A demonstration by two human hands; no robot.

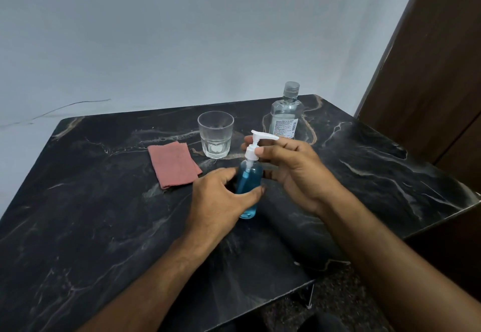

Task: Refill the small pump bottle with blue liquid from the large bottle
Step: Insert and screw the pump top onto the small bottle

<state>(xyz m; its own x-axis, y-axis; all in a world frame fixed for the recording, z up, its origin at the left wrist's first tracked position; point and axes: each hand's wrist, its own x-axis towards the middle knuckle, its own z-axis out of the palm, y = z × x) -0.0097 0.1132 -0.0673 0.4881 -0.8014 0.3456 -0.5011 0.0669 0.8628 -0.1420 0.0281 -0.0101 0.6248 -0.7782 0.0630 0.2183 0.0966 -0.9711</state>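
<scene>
Small clear pump bottle [248, 188] with blue liquid stood upright on the dark marble-pattern tabletop [104, 214], and it's the reference for everything else. Blue level looked high, near the shoulder, so the fill itself was probably done, or else not yet started; can't tell which from this one view.

Left hand [221, 201] was wrapped loosely around the bottle's lower body, thumb on the near side and fingers on the far side, steadying it. Right hand [291, 170] was pinched on the white pump head's collar [251, 152], fingertips on the threaded part, spout pointing right. My read: the collar was being turned, tightening or loosening unclear.

Large clear plastic bottle [286, 115] with a grey ribbed cap stood behind and to the right of the pump bottle, well apart, cap on. Its contents looked pale or clear rather than strongly blue, level around the shoulder.

Empty faceted drinking glass [215, 135] sat behind and slightly left of the pump bottle. Folded pink cloth [173, 164] lay flat to the left of it. No spills visible around the pump bottle's base.

Left to do, if the collar was closing: seat the pump fully. If opening: the whole pour remains.
</scene>
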